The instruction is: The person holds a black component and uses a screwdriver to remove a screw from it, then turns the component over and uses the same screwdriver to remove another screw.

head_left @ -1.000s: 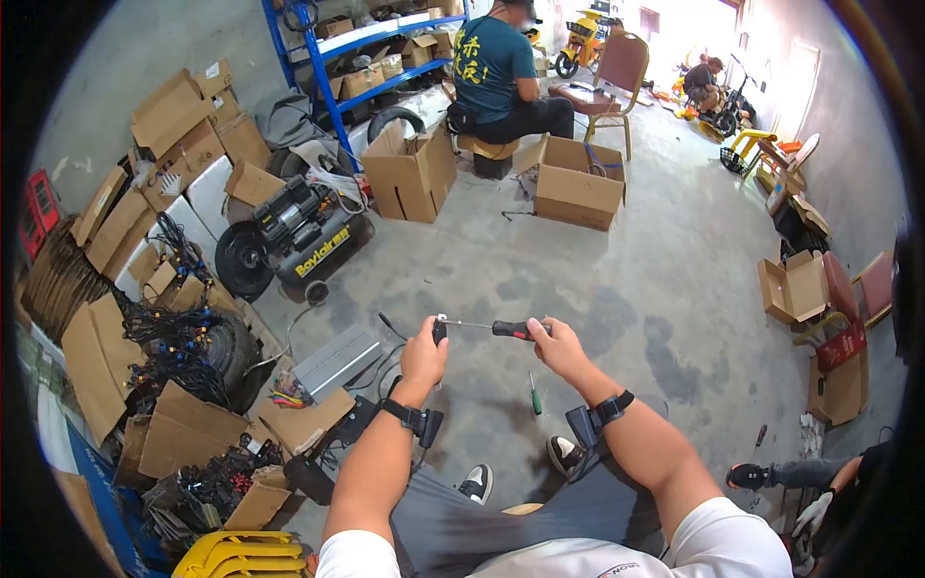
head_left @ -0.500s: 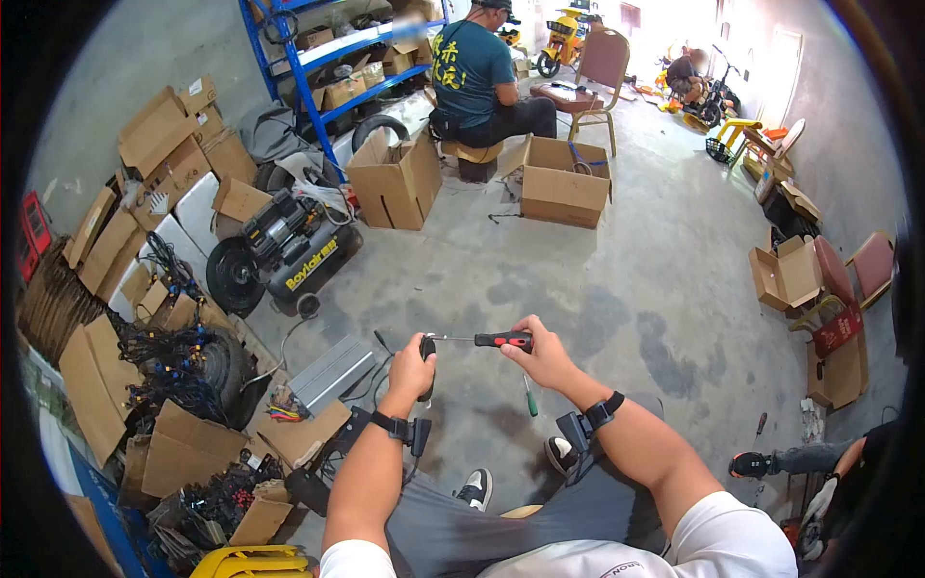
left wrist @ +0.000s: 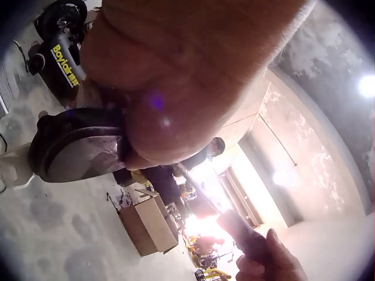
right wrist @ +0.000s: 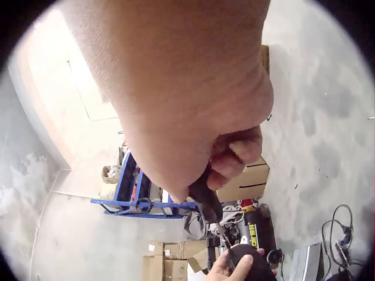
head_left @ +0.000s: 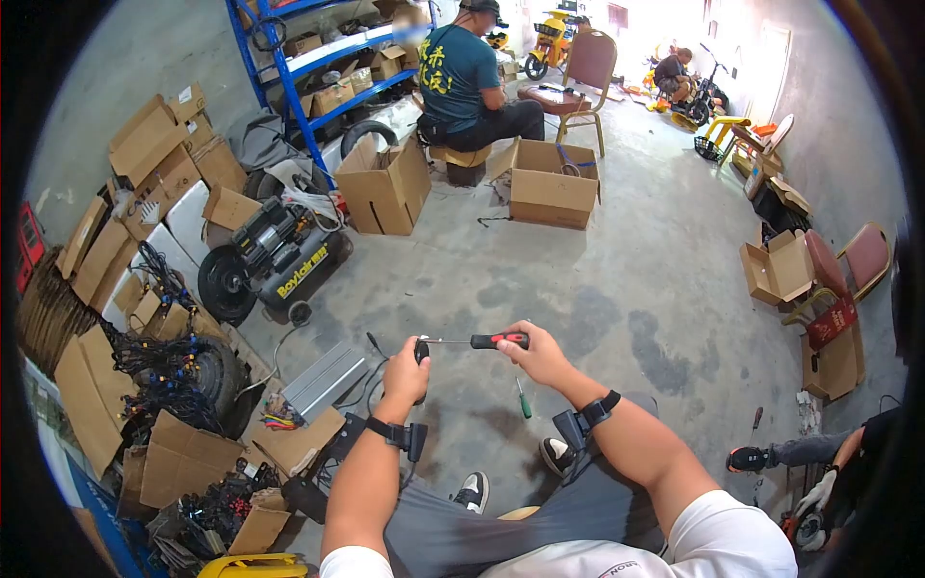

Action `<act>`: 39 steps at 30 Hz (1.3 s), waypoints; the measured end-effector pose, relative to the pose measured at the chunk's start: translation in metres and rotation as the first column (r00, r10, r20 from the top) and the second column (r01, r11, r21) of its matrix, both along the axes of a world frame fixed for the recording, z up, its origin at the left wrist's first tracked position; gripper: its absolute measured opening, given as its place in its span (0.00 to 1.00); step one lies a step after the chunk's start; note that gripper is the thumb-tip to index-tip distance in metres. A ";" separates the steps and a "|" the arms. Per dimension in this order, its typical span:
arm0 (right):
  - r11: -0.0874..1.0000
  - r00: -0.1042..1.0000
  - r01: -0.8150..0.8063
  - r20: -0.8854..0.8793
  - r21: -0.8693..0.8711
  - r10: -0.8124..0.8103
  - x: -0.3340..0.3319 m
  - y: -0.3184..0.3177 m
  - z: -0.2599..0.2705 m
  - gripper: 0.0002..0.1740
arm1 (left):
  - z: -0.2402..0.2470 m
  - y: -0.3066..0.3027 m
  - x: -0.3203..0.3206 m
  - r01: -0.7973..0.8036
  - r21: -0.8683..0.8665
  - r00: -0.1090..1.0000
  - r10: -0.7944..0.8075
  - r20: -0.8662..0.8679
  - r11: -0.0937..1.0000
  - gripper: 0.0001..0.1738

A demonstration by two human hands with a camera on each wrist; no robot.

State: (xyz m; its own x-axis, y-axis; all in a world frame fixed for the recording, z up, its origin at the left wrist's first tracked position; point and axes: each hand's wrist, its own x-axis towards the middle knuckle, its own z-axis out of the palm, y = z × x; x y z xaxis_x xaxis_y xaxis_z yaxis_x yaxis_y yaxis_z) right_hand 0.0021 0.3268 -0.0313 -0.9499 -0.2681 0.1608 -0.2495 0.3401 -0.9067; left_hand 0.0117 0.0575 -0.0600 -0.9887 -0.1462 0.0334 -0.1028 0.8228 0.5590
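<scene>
My left hand (head_left: pixel 406 377) grips a black oval part (left wrist: pixel 82 149) with a smooth greyish face and a whitish piece at its end. It stands up out of the fist in the head view. Opposite it, my right hand (head_left: pixel 541 356) holds a screwdriver (head_left: pixel 496 341) by its black and red handle. The thin metal shaft points left, with its tip right at the pale end of the part. In the right wrist view the screwdriver handle (right wrist: pixel 205 199) runs out from between curled fingers. A green-handled screwdriver (head_left: pixel 523 400) lies on the floor below.
An air compressor (head_left: pixel 284 255), a silver metal box (head_left: pixel 326 376) and heaped cables (head_left: pixel 164 361) lie to the left. Cardboard boxes (head_left: pixel 553 193) and a seated person (head_left: pixel 460 82) are ahead. At right are chairs (head_left: pixel 864 258) and another person's gloved hand (head_left: pixel 817 491).
The head view has turned slightly right. Both hands sit a little lower, still holding the part and screwdriver. The handle's red patches show differently, as if it has rotated.
</scene>
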 end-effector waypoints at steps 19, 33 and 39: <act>0.993 0.996 0.059 0.066 0.106 -0.066 0.001 -0.004 -0.003 0.26 | 0.013 0.000 0.002 0.005 -0.052 0.995 0.000 0.102 0.999 0.30; 0.999 1.000 0.021 0.001 0.050 -0.021 0.001 -0.004 -0.006 0.26 | 0.005 -0.001 0.000 0.026 -0.074 0.998 -0.022 0.055 0.997 0.30; 0.999 0.999 -0.030 0.016 0.045 0.029 0.005 -0.006 0.002 0.24 | 0.015 0.001 0.002 -0.002 -0.012 0.995 0.003 0.101 1.000 0.31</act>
